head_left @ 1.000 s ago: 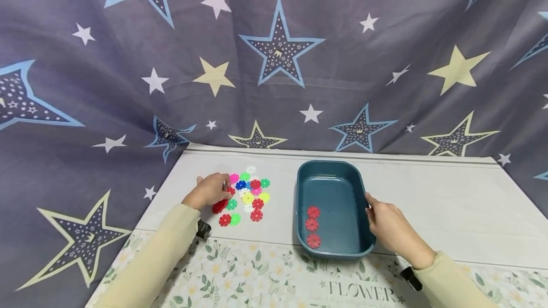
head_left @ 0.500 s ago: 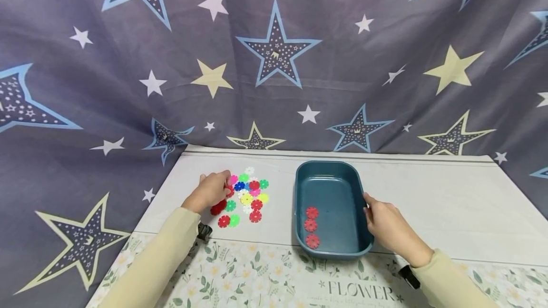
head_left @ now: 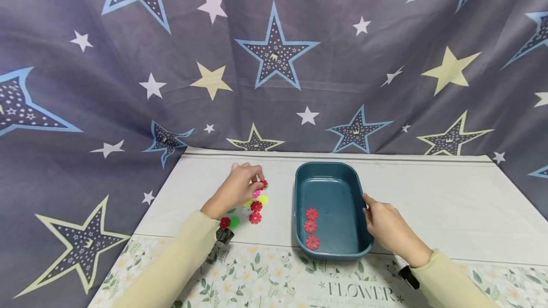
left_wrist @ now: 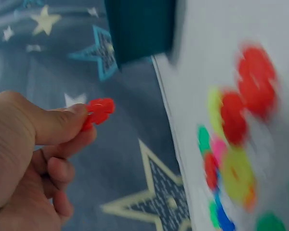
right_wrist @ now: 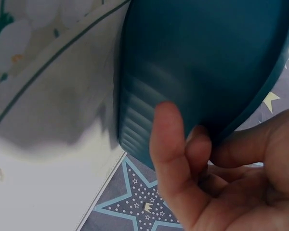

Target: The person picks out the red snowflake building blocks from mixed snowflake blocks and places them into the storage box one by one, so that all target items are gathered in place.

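My left hand [head_left: 239, 187] pinches a red notched plastic disc [left_wrist: 101, 110] between thumb and finger, above a loose pile of similar discs. In the head view the hand hides part of that pile. Showing around it are red discs [head_left: 255, 217], a green disc [head_left: 234, 222] and a yellow disc [head_left: 263, 199]. My right hand [head_left: 391, 229] grips the right rim of a dark teal tray [head_left: 342, 203], thumb on one side and fingers against the ribbed outer wall [right_wrist: 139, 110]. Three red discs [head_left: 311, 226] lie in a column along the tray's left side.
The tray stands to the right of the pile on a white tabletop [head_left: 449, 213]. A flower-printed cover [head_left: 252, 274] runs along the front. Behind the table hangs a grey curtain [head_left: 342, 70] printed with stars.
My left hand has moved right from the left edge of the pile, carrying a red disc. My right hand keeps its grip on the tray, which has stayed in place.
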Tool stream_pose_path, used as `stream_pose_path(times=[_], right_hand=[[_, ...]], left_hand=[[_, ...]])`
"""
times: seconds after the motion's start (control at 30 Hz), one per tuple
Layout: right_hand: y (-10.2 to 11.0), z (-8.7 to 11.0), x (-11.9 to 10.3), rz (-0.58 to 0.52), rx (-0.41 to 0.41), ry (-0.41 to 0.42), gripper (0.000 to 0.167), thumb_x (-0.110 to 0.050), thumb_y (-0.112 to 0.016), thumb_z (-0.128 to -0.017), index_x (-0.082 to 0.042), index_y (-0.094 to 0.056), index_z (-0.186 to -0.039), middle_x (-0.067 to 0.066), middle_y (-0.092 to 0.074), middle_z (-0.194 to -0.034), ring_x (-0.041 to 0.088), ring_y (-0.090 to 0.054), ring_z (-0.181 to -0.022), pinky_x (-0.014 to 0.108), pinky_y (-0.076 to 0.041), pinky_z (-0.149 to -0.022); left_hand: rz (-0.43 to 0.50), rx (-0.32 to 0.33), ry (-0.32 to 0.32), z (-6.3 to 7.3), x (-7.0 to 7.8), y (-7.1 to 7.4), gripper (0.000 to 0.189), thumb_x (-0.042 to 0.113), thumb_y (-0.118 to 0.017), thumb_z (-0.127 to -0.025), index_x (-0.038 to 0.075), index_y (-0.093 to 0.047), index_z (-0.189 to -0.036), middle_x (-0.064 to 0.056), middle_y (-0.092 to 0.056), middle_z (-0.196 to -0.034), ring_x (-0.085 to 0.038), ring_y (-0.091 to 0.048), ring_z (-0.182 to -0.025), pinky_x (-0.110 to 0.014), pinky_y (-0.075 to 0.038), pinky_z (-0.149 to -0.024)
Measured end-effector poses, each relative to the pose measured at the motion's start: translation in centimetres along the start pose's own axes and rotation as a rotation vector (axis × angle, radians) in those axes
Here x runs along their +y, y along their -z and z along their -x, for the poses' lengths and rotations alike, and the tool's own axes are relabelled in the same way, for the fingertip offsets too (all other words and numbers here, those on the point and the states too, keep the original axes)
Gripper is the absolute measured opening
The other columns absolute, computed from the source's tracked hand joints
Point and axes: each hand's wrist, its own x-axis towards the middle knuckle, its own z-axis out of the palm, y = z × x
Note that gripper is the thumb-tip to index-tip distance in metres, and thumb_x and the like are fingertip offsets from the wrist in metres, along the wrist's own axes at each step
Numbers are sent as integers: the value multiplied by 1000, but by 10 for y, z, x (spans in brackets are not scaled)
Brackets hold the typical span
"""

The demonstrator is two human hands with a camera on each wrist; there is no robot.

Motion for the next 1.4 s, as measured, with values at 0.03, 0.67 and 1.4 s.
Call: stream_pose_path(times=[0.03,0.67,1.4], right_hand=[[0,0,0,2,1,2,39,3,-54,-89,19,-48,-124,18,-63,-79,14,-47,-55,31,-40,-52],[3,1,6,40,30,16,38,2,-55,-88,19,-50,-122,28,-64,-94,25,-60,-67,39,-46,-57],[0,-2,0,53,6,12,39,2,-54,-89,19,-48,-124,21,-63,-81,22,-57,-63,36,-45,-55]], left_hand=[[3,14,-36,-4,6,-2,15,5,-75,-79,12,-62,-79,6,-62,-69,-12,-55,-73,-37,-29,-72],[-102,-271,-293,-72,68,-79,15,11,-72,-81,25,-70,-77,21,-61,-71,-5,-43,-72,-30,-28,-76],[-347,-468,-161,-91,77,-101,31,-4,-68,-75,21,-56,-64,11,-49,-60,-10,-43,-64,-35,-26,-76]])
